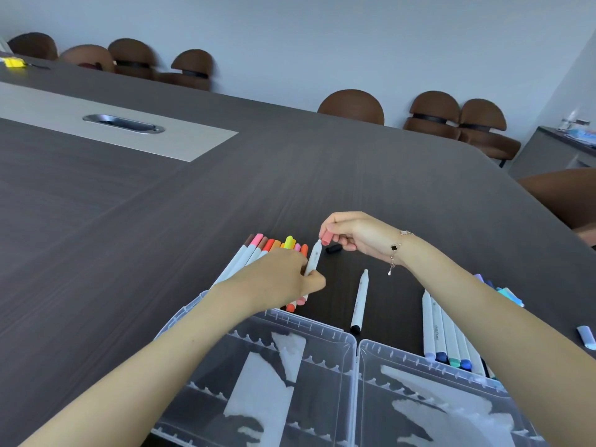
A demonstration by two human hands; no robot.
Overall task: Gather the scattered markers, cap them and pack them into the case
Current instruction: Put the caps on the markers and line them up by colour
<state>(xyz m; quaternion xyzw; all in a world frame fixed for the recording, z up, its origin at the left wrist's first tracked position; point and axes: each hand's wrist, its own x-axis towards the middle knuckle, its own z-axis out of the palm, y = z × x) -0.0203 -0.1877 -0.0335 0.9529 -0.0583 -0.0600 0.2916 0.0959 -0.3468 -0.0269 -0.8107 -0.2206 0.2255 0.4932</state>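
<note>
My left hand (283, 275) grips a white marker (314, 258) by its barrel, uncapped tip pointing up and away. My right hand (351, 235) pinches a pink cap (327, 237) just above that tip, not touching it. Behind my left hand lies a row of warm-coloured capped markers (267, 246). An uncapped white marker (360, 300) lies alone on the table, and a black cap (333, 249) rests beyond it. A group of blue and green markers (448, 333) lies to the right. The clear plastic case (356, 346) stands open in front of me with both halves empty.
A loose pale-blue cap (585, 337) lies at the far right edge. The dark wooden table (161, 253) has a light inset panel with a metal cable slot (124, 123). Brown chairs (351, 106) line the far side. A grey cabinet (554, 150) stands at right.
</note>
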